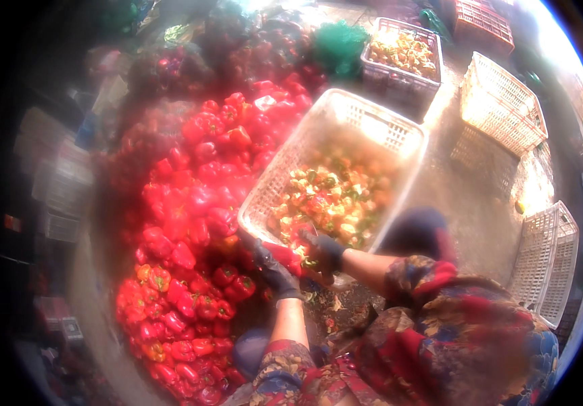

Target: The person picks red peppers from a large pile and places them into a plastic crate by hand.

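Observation:
A red bell pepper [282, 256] is gripped in my dark-gloved left hand [276, 273], its greenish stem end turned to the right. My right hand [325, 254], also gloved, is closed beside that stem end; what its fingers hold is hidden. Both hands are at the near edge of a pale plastic crate [254, 215]. Inside the crate lie many yellowish-green and red pepper cores with stems [335, 199]. Against the crate's left side spreads a large heap of red bell peppers [190, 196].
Another crate of pepper cores [405, 81] stands at the back. Pale crates [501, 105] and a white crate [545, 264] stand on the right, with a red crate [483, 26] far behind. Green netting [340, 49] lies beyond the heap. Scraps litter the floor [339, 304] near me.

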The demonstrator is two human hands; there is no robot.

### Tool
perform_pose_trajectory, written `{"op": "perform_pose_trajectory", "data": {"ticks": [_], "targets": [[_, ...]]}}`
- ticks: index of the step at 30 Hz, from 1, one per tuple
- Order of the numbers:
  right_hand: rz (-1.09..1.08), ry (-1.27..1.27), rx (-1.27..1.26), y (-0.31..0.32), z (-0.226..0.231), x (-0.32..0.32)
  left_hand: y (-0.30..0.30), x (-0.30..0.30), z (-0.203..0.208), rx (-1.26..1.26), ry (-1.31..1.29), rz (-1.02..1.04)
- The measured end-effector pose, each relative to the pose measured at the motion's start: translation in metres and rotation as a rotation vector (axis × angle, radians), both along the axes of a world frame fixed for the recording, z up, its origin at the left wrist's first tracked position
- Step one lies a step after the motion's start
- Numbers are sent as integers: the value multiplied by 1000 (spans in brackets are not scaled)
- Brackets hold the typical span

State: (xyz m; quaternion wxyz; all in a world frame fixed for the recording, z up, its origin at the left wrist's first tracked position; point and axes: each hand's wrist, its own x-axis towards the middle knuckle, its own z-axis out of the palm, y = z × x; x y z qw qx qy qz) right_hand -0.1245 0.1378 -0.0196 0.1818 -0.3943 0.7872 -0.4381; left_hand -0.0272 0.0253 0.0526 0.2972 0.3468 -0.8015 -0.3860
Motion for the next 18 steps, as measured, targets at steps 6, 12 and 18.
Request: {"op": "perform_pose_trajectory", "data": {"ticks": [6,12,18], "targets": [[-29,-33,36,-10,22,21,-44,14,-45,-55,-47,10],[-381,-643,-85,16,109,27,47,-1,67,709,131,118],[-346,-908,-83,22,137,18,35,7,65,1295,251,83]]}}
